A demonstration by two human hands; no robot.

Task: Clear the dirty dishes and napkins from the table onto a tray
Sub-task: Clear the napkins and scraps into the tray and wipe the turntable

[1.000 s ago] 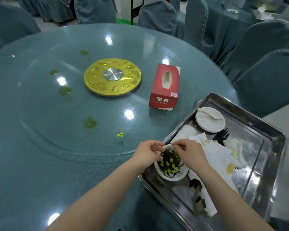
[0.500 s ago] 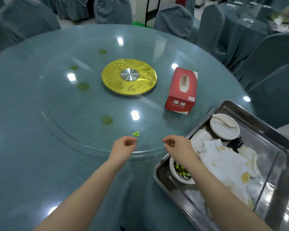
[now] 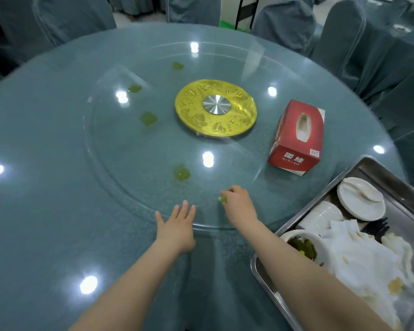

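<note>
A big round table (image 3: 46,163) with a blue-green cloth fills the room's middle, and chairs (image 3: 285,22) in the same blue-green covers stand all around it. A round glass turntable (image 3: 120,149) lies on top, shiny with spots of light. In its middle sits a gold disc (image 3: 215,109) with a silver hub. A few green smears (image 3: 181,173) dot the glass. A red tissue box (image 3: 296,137) stands to the right of the disc.

At the table's near right edge rests a metal tray (image 3: 380,170). In it are a white plate (image 3: 361,199) with a spoon, a white cup (image 3: 320,217) on its side, a bowl (image 3: 301,244) with dark green leftovers, and crumpled dirty napkins (image 3: 368,263).

The left hand (image 3: 177,228) lies flat on the glass edge, fingers straight and spread — it holds nothing. The right hand (image 3: 239,204) is just beside it, fingers curled down onto a tiny green scrap (image 3: 222,199) on the glass. The fingertips touch the scrap — I cannot tell if they pinch it yet. The tray stays well to the right of both hands.
</note>
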